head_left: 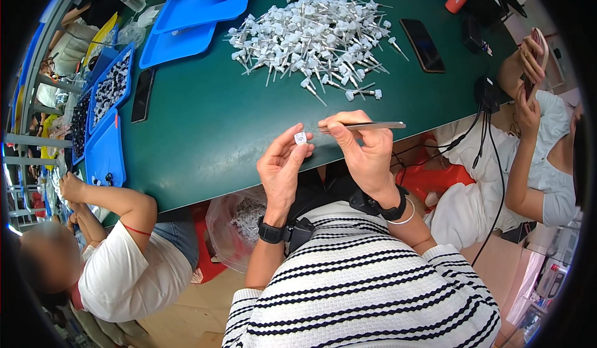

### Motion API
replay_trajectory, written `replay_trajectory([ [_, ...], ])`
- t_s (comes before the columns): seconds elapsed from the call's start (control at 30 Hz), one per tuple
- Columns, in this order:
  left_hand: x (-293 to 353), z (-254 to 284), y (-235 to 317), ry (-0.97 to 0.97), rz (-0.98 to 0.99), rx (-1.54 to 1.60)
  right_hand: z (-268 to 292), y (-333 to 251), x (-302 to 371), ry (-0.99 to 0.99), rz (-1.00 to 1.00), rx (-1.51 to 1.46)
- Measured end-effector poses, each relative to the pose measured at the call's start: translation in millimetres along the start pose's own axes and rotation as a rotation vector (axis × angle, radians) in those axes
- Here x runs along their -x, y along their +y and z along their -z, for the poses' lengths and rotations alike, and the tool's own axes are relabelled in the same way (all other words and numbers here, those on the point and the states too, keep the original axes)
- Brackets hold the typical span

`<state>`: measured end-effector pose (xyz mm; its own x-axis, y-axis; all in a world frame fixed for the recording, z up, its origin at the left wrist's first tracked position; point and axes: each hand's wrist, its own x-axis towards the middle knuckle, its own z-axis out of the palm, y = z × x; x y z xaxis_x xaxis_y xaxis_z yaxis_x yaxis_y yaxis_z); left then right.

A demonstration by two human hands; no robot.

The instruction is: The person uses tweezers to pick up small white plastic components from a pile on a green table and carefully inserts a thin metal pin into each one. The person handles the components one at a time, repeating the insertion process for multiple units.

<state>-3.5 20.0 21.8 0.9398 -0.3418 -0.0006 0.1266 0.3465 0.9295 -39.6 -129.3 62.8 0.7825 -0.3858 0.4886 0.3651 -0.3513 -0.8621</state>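
Observation:
Between the thumb and fingers of my left hand (pixel 281 166) is a small white plastic part (pixel 300 138) with tiny dark marks on its face. My right hand (pixel 365 150) grips a pair of metal tweezers (pixel 379 125), their tips pointing left toward that part. A small gap separates the tips from the white part, as far as I can see. Both hands are over the near edge of the green table (pixel 205 136). Beyond them lies a large heap of white plastic pieces with thin metal stems (pixel 317 37). A few such pieces lie loose along its near side.
Blue trays (pixel 180 40) sit at the back left, and another blue tray (pixel 112 93) holds small parts. One phone (pixel 143 95) lies left, another (pixel 422 45) right. Under the table edge is a clear bag-lined bin (pixel 217 230). People sit on both sides; cables (pixel 485 130) hang at right.

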Motion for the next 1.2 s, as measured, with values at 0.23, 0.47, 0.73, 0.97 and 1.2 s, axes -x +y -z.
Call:
replay_trajectory([
  [0.23, 4.7, 0.9, 2.6, -0.02, -0.03, 0.003, 0.6, 1.4, 10.5, -0.008, -0.076, -0.061],
  [0.47, 67.5, 32.3, 69.6, 0.155, 0.045, -0.346, 18.1, 8.3, 13.2, -0.013, -0.1, -0.098],
  [0.73, 79.6, 63.1, 99.7, 0.31, -0.018, -0.913, 32.1, 35.8, 15.5, 0.03, -0.21, -0.201],
  [0.97, -86.1, -16.2, 23.0, 0.081, -0.305, -1.136, 49.1, 31.5, 14.7, 0.043, -0.249, -0.155],
  [1.2, -116.0, -21.8, -3.9, 0.03, -0.216, -1.272, 50.4, 34.3, 19.0, 0.078, -0.268, -0.194],
])
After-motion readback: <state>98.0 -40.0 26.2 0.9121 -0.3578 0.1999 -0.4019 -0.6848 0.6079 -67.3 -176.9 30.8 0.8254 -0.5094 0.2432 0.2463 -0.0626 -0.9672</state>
